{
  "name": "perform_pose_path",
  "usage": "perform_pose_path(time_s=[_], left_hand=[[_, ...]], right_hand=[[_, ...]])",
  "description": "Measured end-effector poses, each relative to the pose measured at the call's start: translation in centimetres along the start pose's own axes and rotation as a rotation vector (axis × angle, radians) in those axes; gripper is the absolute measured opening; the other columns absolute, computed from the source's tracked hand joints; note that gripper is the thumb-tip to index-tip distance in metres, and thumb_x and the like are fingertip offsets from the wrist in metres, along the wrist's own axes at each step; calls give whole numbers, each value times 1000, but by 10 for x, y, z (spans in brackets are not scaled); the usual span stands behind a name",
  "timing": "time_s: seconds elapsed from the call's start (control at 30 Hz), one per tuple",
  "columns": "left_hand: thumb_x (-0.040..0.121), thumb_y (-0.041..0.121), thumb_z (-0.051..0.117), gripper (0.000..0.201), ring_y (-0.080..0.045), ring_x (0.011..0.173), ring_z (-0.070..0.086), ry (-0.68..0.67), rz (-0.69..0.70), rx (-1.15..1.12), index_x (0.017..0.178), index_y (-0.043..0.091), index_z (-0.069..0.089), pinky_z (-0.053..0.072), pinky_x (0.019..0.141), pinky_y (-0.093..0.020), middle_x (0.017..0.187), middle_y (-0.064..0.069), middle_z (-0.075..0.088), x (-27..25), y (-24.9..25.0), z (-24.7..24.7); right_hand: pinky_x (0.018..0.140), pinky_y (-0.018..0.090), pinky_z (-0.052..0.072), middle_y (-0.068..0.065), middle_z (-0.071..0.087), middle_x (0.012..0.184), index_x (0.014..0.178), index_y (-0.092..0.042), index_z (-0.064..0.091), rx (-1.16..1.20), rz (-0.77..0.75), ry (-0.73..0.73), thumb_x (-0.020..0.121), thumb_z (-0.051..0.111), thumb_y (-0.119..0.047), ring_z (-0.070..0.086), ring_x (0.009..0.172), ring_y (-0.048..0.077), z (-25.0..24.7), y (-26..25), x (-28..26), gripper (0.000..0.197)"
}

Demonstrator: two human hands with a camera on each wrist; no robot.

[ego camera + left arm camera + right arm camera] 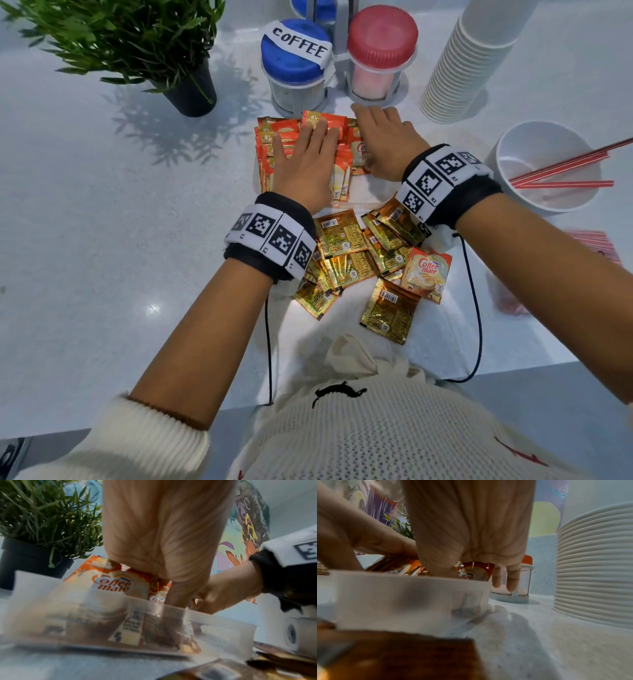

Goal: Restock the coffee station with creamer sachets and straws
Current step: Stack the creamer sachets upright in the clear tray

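Nearest, lower centre of the head view: loose creamer sachets lie scattered on the bench, most foil side up, one showing its printed face. These are not yet stocked.

Just beyond, centre frame: clear tray with sachets standing on edge inside. Left hand lies flat on the upright row, fingers straight, pressing the tray sachets toward the left wall; its grip is open, holding nothing. Right hand rests flat over the right part of the tray, fingers extended past the far rim; grip likewise open, nothing pinched.

Judgement: step in hand is squaring up the row to free room. Best done by keeping the left palm as a stop, packing sachets upright and tight, then feeding loose ones into the gap on the right. Press lightly; sachets could buckle or topple.

Right of frame: white bowl holding a few straws.

Far: coffee jar, red-lid jar, cup stack, potted plant.
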State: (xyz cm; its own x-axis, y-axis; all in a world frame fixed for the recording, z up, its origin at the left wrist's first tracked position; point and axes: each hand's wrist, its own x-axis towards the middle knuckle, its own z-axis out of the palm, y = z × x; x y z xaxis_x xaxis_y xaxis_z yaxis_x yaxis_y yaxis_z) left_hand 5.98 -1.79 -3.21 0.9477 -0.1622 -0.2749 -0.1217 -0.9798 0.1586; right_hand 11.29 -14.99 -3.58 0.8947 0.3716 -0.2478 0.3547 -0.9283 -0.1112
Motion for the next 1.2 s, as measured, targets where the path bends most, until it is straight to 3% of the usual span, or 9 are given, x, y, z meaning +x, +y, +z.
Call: perform_pose_path(time_s=[0.27, 0.4, 0.5, 0.57, 0.73, 0.9, 1.0, 1.13, 1.2], left_hand=[[86, 37, 61, 87, -23, 148, -1, -11, 2, -27, 150, 17, 5, -1, 114, -57, 160, -3, 2, -5, 1, -7], [86, 35, 61, 80, -21, 147, 5, 76, 37, -74, 148, 16, 15, 1, 115, -54, 158, -5, 11, -13, 11, -15], [87, 28, 61, 62, -23, 140, 24, 192, 103, -172, 140, 15, 33, 17, 114, -47, 148, -6, 31, -19, 19, -18], [88, 24, 60, 48, -25, 127, 39, 259, 141, -260, 131, 13, 44, 34, 107, -42, 136, -8, 43, -24, 24, -17], [91, 19, 55, 25, -29, 104, 59, 194, 167, -338, 113, 8, 60, 49, 89, -43, 114, -12, 62, -33, 36, 2], [94, 18, 50, 27, -31, 107, 59, 97, 139, -340, 117, 9, 59, 48, 92, -45, 113, -15, 65, -41, 40, 19], [93, 16, 50, 29, -29, 112, 57, 106, 119, -437, 121, 8, 57, 46, 97, -42, 119, -13, 63, -46, 40, 20], [94, 15, 50, 30, -18, 111, 56, 166, 102, -632, 122, 6, 57, 39, 91, -19, 121, -8, 63, -51, 45, 16], [94, 15, 52, 27, -12, 101, 56, 187, 90, -771, 118, 5, 59, 39, 87, -15, 115, -7, 64, -54, 48, 13]], right_hand=[[103, 53, 32, 14, 24, 147, 145, -12, 15, 117, 28, 77, 73, 73, -10, 24, 133, 37, -14, 2, -7, 92], [106, 49, 29, 16, 25, 145, 144, -13, 17, 219, 34, 162, 70, 76, -12, 25, 131, 37, -27, 12, -25, 94], [101, 41, 34, 17, 30, 138, 138, -9, 26, 340, 83, 182, 73, 75, -13, 35, 124, 35, -29, 18, -46, 82], [88, 34, 38, 18, 37, 130, 127, -4, 37, 371, 127, 186, 75, 73, -13, 43, 113, 32, -25, 21, -62, 65], [75, 30, 36, 13, 57, 113, 109, -4, 53, 228, 177, -89, 79, 69, -31, 50, 97, 24, -4, 24, -91, 44], [73, 30, 38, 14, 56, 112, 115, -7, 48, 233, 204, -73, 77, 69, -24, 53, 100, 29, 15, 17, -105, 46], [72, 31, 35, 21, 56, 112, 115, -6, 49, 206, 216, -10, 85, 57, -15, 53, 102, 36, 21, 17, -110, 33], [78, 35, 40, 22, 62, 105, 105, -3, 57, 272, 165, 100, 89, 48, -8, 55, 99, 37, 22, 20, -121, 19], [70, 28, 35, 19, 65, 96, 98, -1, 62, 358, 143, 179, 87, 51, -8, 57, 89, 33, 11, 21, -127, 16]])
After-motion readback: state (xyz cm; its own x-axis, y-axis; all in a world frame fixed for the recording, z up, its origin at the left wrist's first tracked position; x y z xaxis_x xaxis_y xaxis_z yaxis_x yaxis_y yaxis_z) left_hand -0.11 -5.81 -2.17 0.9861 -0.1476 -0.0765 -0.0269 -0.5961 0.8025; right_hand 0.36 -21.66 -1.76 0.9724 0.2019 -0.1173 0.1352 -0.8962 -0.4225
